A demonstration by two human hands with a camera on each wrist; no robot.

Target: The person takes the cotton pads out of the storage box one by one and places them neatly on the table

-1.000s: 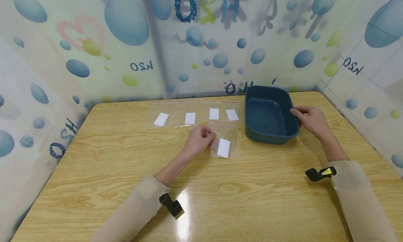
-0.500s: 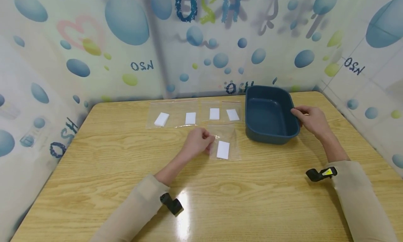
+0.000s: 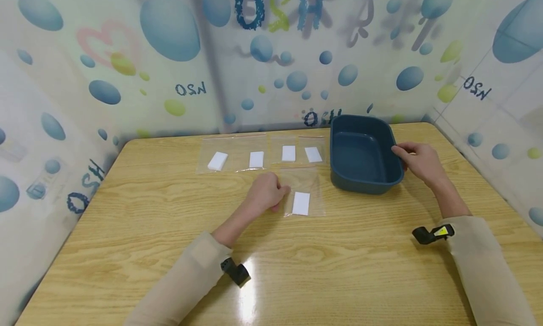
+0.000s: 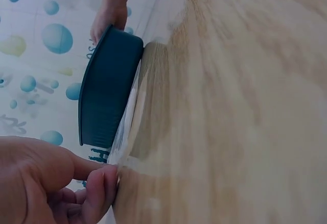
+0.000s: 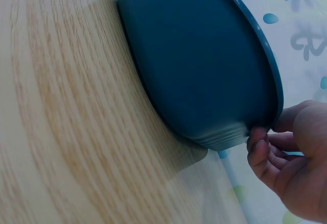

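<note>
In the head view, my left hand point(image 3: 265, 191) is at the left edge of a clear zip bag point(image 3: 315, 187) that lies on the table with a white rectangular block point(image 3: 300, 204) inside. Seen from the left wrist, the fingers point(image 4: 104, 180) are curled with their tips together at the bag's edge, low over the wood. My right hand point(image 3: 422, 163) grips the right rim of a dark blue plastic bin point(image 3: 366, 188), thumb on one side of the wall and fingers point(image 5: 259, 150) on the other. Nothing lies inside the bin.
Behind the near bag, a row of clear bags point(image 3: 237, 146) with white blocks point(image 3: 218, 161) lies along the back of the wooden table point(image 3: 254, 241). The row ends close to the bin's left side. A wall printed with bubbles point(image 3: 169, 26) stands behind the table.
The near bag has shifted slightly toward me and now lies straighter and flatter. My left hand has come slightly nearer, following its edge. My right hand and the bin have stayed put.
</note>
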